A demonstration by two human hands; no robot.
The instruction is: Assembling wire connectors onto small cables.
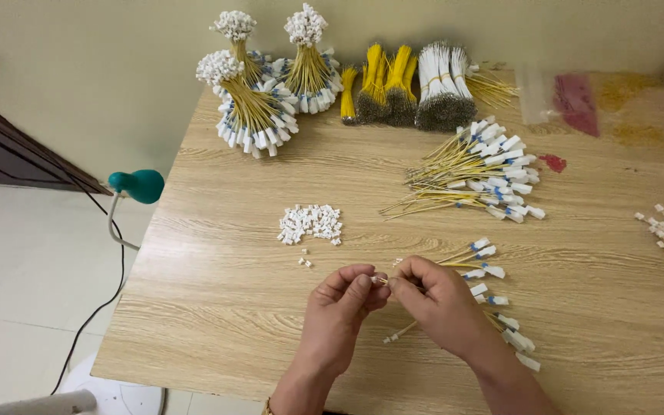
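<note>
1. My left hand (pixel 337 311) has thumb and forefinger pinched on a tiny white piece, probably a connector, too small to be sure.
2. My right hand (pixel 438 301) is pinched on the tip of a thin yellow wire (pixel 398 335), fingertips of both hands meeting right over the near-middle of the wooden table (pixel 217 300). The wire's other end pokes out below my right hand.
3. Just right of that hand sits a loose bunch of yellow wires with white tags (pixel 495 296).
4. A small heap of white connectors (pixel 310 224) lies just beyond my left hand, 2 or 3 strays nearby.
5. Further back there's a bigger pile of tagged wires (pixel 479 169).
6. Along the far edge: tied bundles (pixel 259 104) standing up, plus yellow and white wire bunches (pixel 409 84).
7. A green lamp (pixel 138 185) hangs off the left edge.
</note>
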